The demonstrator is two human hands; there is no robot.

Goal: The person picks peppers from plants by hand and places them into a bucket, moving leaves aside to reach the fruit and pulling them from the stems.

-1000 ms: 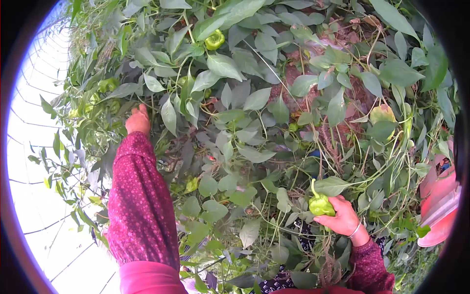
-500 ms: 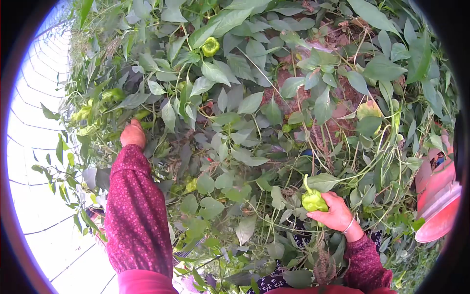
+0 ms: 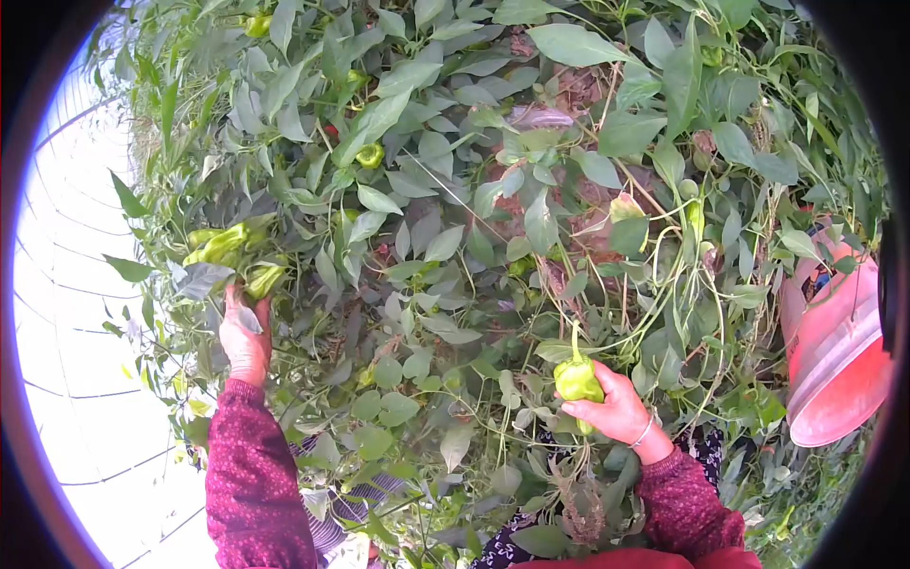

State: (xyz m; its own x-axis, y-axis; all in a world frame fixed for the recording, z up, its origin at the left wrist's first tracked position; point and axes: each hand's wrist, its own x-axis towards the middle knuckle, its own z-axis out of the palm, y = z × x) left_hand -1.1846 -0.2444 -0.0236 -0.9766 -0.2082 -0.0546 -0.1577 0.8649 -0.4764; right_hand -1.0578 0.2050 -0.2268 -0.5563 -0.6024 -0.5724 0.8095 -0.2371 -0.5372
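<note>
My right hand (image 3: 611, 408) is closed around a light green pepper (image 3: 576, 381), its curved stem pointing up. At the left, my left hand (image 3: 245, 341) reaches up into the foliage. Its thumb and fingers are at the lower end of another green pepper (image 3: 263, 280), and a leaf (image 3: 248, 319) covers part of the fingers. More pale green peppers (image 3: 223, 245) hang just above that hand. Farther up, a small green pepper (image 3: 371, 156) shows among the leaves.
A red bucket (image 3: 839, 360) lies tilted at the right, its mouth facing down. Dense pepper plants (image 3: 427, 284) fill the middle. Bright sheeting with dark lines (image 3: 85, 351) runs along the left. Reddish soil (image 3: 583, 190) shows between stems. My patterned trouser leg (image 3: 512, 542) is below.
The view has shifted, so the bucket shows more fully. My left hand has turned upward and now meets the lower end of a pepper. My right hand still holds its pepper.
</note>
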